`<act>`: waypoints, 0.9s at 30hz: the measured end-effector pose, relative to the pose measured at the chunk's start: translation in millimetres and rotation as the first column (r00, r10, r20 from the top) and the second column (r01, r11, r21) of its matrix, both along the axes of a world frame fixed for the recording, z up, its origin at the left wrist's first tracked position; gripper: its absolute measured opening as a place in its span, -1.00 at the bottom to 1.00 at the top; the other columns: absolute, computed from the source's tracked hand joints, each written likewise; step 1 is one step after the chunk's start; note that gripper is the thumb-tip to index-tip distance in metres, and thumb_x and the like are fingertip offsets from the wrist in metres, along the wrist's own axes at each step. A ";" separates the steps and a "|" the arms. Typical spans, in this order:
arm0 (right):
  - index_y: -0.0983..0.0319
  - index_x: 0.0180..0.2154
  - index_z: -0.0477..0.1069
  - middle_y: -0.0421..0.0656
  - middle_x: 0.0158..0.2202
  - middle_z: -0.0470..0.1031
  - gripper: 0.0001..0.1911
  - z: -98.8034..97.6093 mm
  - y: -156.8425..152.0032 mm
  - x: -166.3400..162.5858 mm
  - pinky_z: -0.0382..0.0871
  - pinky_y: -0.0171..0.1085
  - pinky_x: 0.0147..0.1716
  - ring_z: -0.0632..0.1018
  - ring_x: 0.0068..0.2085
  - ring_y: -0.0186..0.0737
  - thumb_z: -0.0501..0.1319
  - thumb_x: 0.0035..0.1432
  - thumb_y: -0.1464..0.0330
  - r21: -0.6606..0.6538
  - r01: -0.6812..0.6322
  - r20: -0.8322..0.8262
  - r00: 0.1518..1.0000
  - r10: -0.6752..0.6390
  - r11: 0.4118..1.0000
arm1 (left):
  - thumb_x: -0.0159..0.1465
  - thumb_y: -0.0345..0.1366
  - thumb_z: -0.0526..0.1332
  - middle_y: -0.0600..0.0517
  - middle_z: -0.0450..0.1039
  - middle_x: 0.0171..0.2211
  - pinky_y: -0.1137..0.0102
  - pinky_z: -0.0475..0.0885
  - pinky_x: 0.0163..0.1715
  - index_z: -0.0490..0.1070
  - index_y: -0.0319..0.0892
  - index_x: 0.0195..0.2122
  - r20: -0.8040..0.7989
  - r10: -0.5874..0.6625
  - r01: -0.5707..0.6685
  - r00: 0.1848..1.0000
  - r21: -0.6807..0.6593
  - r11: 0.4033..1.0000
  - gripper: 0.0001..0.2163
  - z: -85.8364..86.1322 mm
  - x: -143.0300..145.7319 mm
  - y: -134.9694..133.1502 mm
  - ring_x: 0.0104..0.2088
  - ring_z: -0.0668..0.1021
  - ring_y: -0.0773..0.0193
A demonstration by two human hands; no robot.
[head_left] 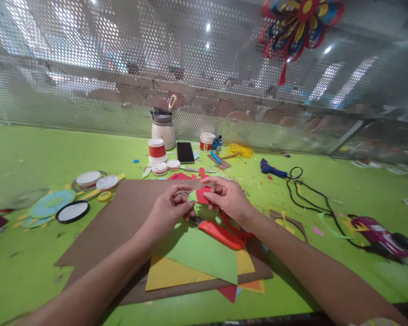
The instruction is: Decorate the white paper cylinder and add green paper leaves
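Note:
My left hand (170,209) and my right hand (226,195) meet above a brown cardboard sheet (112,222). Both pinch small pieces of paper between fingertips: a red piece (201,195) under my right fingers and a pale green piece (192,196) between the two hands. Below them lie a green paper sheet (204,251) on a yellow sheet (170,274), and orange-handled scissors (222,233) rest across the green sheet.
White tape rolls and paper rings (88,181) lie left. A red-white cup (157,151), jug (163,127), phone (185,152) stand behind. A blue glue gun (272,169) with black cord and a purple tool (377,233) sit right. A perforated metal wall backs the green table.

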State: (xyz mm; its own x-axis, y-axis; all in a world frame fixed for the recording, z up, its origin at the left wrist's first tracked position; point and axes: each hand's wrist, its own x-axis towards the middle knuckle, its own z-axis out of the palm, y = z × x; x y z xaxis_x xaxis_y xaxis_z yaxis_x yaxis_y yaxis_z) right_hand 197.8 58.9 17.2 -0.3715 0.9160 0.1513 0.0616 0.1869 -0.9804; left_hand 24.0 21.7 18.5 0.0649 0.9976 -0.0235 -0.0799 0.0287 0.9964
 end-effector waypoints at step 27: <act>0.21 -0.08 0.42 -0.34 -0.48 0.20 -0.68 -5.6 0.9 -1.0 0.37 -0.37 -0.50 0.43 -0.56 -0.45 0.20 0.07 0.46 0.059 -0.118 0.017 0.993 0.118 0.991 | 0.09 -0.32 0.27 0.12 0.44 -0.62 0.43 0.30 -0.51 0.43 -0.28 -0.24 -0.049 -0.076 0.075 0.996 -0.033 0.997 -0.79 -10.1 -2.4 4.7 -0.60 0.41 0.37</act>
